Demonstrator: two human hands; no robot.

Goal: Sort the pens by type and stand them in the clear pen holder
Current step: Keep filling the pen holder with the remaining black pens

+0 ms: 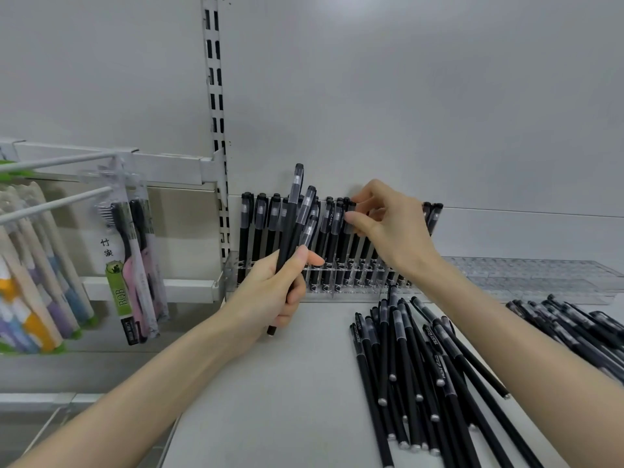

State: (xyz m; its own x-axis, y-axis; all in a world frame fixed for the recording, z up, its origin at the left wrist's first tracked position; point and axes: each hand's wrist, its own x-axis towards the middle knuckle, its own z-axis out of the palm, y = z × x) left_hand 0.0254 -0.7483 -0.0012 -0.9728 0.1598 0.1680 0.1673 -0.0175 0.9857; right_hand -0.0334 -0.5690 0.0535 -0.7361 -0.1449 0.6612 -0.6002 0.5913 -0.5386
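A clear pen holder (233,271) stands against the back wall of the shelf, with several black pens (260,228) upright in it. My left hand (273,292) grips a bunch of black pens (295,214) in front of the holder's left part, caps pointing up. My right hand (385,228) reaches over the holder's middle and pinches the cap of one standing pen (351,211) between thumb and fingers. A pile of loose black pens (415,376) lies on the shelf to the right, below my right forearm.
A second heap of black pens (574,329) lies at the far right. An empty clear holder (540,275) sits behind it. Packaged toothbrushes (135,258) hang on hooks at the left. A slotted shelf upright (216,106) runs up the wall.
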